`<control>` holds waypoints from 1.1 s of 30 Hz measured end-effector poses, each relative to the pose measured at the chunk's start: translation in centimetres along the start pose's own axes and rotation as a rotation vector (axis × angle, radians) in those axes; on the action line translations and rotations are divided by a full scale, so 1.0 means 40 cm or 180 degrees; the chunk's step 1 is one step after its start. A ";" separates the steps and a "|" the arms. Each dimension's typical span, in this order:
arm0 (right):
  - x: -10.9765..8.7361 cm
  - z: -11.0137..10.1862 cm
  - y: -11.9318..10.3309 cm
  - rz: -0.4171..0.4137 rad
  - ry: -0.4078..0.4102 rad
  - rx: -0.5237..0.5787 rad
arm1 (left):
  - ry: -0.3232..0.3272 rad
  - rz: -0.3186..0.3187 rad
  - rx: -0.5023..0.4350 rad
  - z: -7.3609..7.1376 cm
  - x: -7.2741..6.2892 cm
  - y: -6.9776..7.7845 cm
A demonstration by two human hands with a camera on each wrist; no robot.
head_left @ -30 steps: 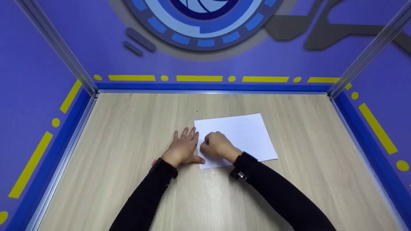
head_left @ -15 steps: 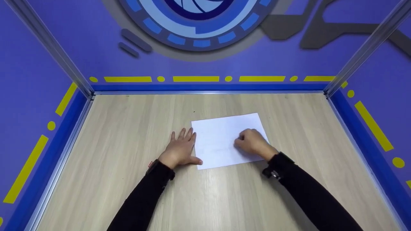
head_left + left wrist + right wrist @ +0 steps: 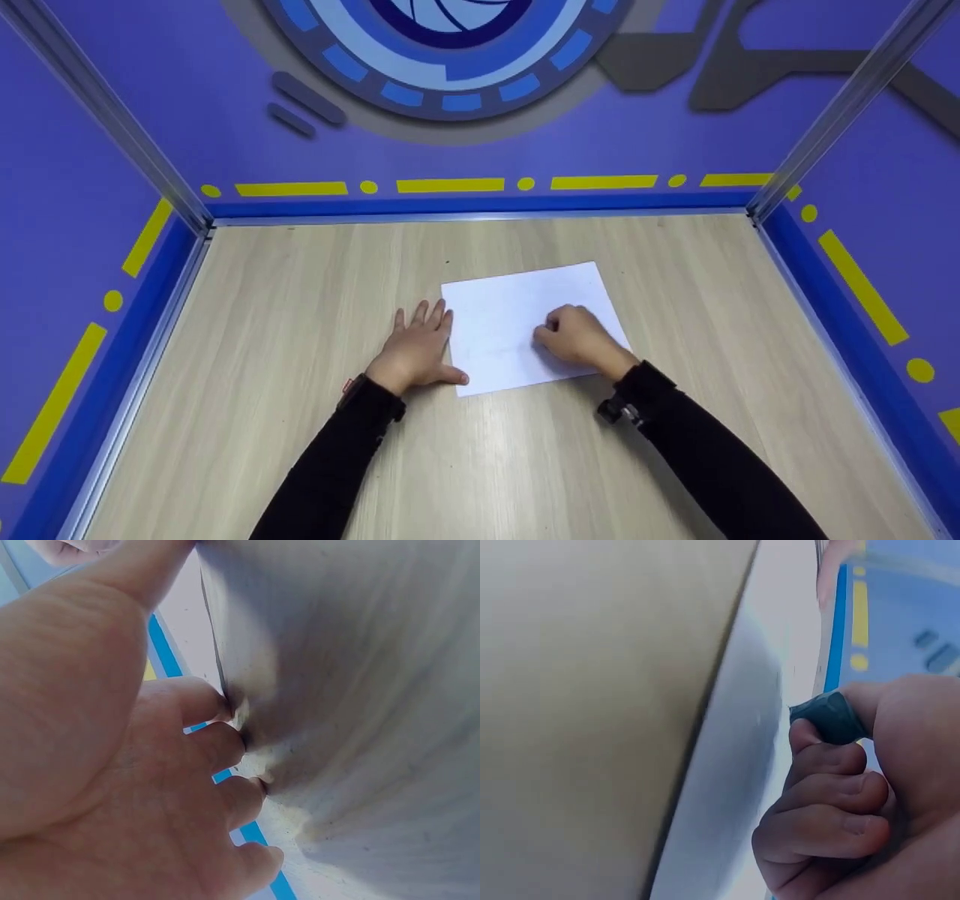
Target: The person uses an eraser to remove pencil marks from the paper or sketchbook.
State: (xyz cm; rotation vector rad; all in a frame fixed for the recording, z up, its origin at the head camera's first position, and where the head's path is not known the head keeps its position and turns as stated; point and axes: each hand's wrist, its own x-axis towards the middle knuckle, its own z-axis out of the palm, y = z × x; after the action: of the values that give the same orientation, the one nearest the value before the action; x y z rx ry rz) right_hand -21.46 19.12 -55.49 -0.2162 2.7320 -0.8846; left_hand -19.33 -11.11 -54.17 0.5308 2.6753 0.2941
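A white sheet of paper [image 3: 495, 315] lies slightly askew on the wooden table. My left hand [image 3: 414, 349] is spread at its left edge, with the thumb resting on the near left corner. In the left wrist view the left hand's fingertips [image 3: 253, 791] press on the tabletop beside the sheet. My right hand [image 3: 577, 336] is over the right half of the paper, fingers curled. Between its thumb and forefinger the right wrist view shows a small dark green block [image 3: 831, 718], held close to the paper; the rest of the block is hidden in the hand.
The pale wooden table [image 3: 300, 285] is bounded by blue-purple panels [image 3: 420, 161] at the back and both sides. Metal rails [image 3: 480, 217] run along the panels' lower edges. Each wrist wears a black strap.
My right hand has swept from the left part of the sheet to the right half, then slightly back left. The left hand stays at the paper's left edge.
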 end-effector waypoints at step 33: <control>0.004 0.059 -0.054 -0.0428 0.0028 -0.0394 | 0.0041 0.0055 0.0017 0.044 0.040 -0.037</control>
State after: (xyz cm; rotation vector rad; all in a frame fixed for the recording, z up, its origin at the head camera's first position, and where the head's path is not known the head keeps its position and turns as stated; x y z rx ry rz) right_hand -20.78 16.05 -56.09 -0.4255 2.8099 -0.7512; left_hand -20.42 -11.57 -56.70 0.5558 2.6858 0.2962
